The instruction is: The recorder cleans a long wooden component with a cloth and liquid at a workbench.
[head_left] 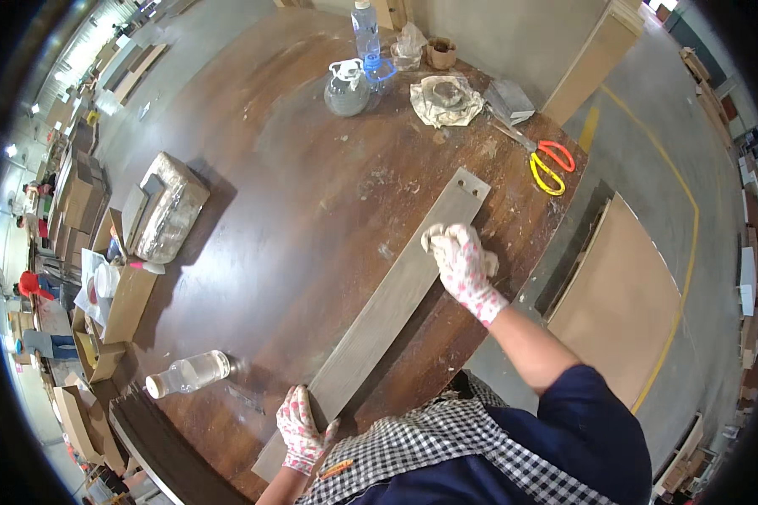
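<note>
The left hand (303, 431) spans the near end of a grey plank (387, 307), thumb and fingers pinching across its edges. The plank lies slantwise on the brown tabletop (265, 177). Left of it, a clear bottle (195, 372) lies on its side. Farther along, the right hand (463, 268) closes around what seems a pale cloth (490, 263), mostly hidden. Beyond are red-and-yellow-handled scissors (547, 172).
</note>
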`<state>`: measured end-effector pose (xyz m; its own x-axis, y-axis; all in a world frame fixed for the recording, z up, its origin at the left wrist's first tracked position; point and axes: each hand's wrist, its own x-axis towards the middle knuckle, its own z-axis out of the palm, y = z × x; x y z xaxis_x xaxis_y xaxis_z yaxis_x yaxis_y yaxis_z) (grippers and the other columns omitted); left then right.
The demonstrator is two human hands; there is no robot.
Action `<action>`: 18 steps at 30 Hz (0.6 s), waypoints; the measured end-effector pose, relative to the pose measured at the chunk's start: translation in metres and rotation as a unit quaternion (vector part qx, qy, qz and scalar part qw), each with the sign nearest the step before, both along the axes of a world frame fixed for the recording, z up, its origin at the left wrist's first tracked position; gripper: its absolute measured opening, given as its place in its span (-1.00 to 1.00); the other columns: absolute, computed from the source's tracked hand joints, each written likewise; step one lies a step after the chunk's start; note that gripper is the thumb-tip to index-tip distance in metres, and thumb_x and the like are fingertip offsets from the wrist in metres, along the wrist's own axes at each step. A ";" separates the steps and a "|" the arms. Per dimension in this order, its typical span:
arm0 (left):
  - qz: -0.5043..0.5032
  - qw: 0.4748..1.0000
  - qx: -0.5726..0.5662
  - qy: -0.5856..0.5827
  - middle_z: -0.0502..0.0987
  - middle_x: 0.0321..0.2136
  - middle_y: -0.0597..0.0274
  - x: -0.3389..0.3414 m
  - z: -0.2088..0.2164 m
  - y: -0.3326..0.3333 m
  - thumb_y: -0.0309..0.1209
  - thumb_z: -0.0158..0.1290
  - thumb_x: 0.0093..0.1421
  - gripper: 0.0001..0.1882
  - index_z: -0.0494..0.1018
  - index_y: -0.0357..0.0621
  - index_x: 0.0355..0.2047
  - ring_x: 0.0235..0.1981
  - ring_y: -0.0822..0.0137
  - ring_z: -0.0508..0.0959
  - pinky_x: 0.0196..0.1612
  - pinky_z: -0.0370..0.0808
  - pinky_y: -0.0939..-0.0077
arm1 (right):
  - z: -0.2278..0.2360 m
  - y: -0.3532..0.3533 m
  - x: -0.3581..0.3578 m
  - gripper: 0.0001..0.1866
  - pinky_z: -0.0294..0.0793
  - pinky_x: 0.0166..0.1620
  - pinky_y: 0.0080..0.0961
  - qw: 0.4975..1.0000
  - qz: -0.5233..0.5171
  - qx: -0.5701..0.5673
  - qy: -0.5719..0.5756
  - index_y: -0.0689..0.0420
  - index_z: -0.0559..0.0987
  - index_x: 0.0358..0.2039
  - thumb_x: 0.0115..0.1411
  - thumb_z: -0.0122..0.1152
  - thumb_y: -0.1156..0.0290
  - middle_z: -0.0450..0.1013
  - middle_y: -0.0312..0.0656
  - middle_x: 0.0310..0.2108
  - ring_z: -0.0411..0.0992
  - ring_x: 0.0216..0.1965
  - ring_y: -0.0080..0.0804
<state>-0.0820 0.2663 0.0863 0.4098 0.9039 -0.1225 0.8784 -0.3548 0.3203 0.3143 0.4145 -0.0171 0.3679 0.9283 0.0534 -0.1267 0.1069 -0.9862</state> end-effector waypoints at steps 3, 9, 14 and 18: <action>0.007 1.000 -0.011 0.000 0.25 0.11 -0.20 -0.006 0.003 -0.003 -0.25 0.33 -0.22 0.03 0.06 -0.32 0.23 0.17 -0.17 0.25 0.16 0.17 -0.04 | 0.068 0.018 0.021 -0.79 0.39 -0.24 -0.31 0.858 -0.054 -0.076 -0.504 0.13 0.41 -0.43 0.26 -0.02 0.27 0.42 -0.08 -0.37 0.41 -0.32 -0.19; 0.014 1.000 0.008 -0.004 0.27 0.11 -0.21 0.001 -0.004 0.004 -0.26 0.34 -0.24 0.02 0.10 -0.33 0.22 0.13 -0.17 0.28 0.15 0.20 -0.02 | 0.059 0.051 0.075 -0.84 0.41 -0.21 -0.26 0.694 -0.070 0.001 -0.716 0.09 0.48 -0.30 0.26 -0.04 0.32 0.41 -0.13 -0.41 0.38 -0.27 -0.20; 0.009 1.000 0.011 -0.009 0.28 0.11 -0.21 -0.007 -0.003 -0.005 -0.23 0.34 -0.25 0.02 0.12 -0.33 0.21 0.12 -0.16 0.30 0.15 0.21 0.00 | 0.053 0.003 -0.033 -0.66 0.50 -0.12 -0.36 0.534 0.218 -0.031 -0.816 0.05 0.47 -0.10 0.21 -0.02 0.14 0.41 -0.13 -0.21 0.45 -0.23 -0.24; -0.004 1.000 0.006 -0.007 0.28 0.11 -0.20 -0.004 -0.007 0.001 -0.21 0.32 -0.24 0.02 0.12 -0.34 0.21 0.12 -0.15 0.30 0.14 0.23 0.01 | 0.057 0.061 0.067 -0.71 0.52 -0.27 -0.22 0.830 -0.004 -0.143 -0.539 0.00 0.55 -0.25 0.26 -0.07 0.12 0.47 -0.07 -0.36 0.51 -0.32 -0.15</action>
